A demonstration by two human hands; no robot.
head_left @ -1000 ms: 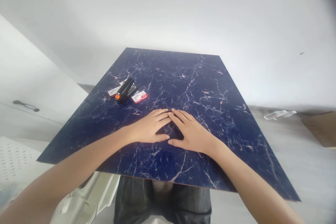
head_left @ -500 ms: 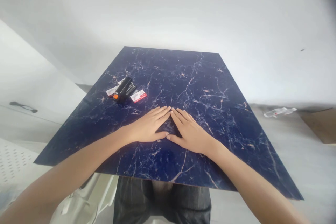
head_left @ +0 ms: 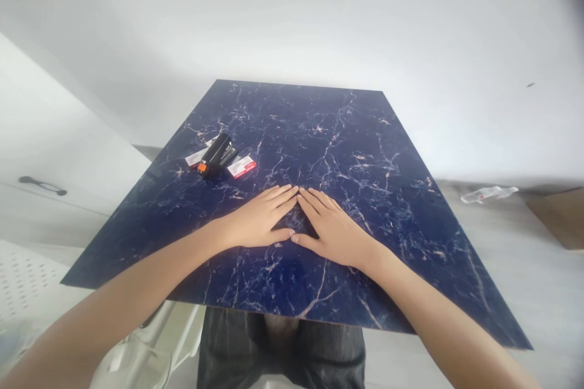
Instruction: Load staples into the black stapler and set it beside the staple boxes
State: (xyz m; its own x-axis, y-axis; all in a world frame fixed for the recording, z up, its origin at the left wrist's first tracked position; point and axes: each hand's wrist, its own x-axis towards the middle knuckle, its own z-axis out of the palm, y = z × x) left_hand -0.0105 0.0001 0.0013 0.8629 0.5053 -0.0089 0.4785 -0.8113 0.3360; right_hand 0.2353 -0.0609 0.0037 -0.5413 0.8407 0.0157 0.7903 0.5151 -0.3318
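My left hand lies flat on the dark blue marbled table, fingers stretched out and thumb apart. Mirroring it, my right hand also rests palm down, open. The fingertips and thumb tips of both hands meet or nearly meet, framing a small triangle of tabletop. Neither holds anything. Beyond my left hand, to the left, sits a black stapler with an orange patch at its near end. A small white and red box is at its right side, and another such box is partly hidden behind it on the left.
A pale wall stands behind the table. On the floor to the right lie a clear plastic bottle and a brown cardboard box. White drawers with a dark handle are at the left; a pale chair is below the table's front edge.
The view has shifted very slightly. Both hands, the stapler and the small boxes stay where they were on the table.
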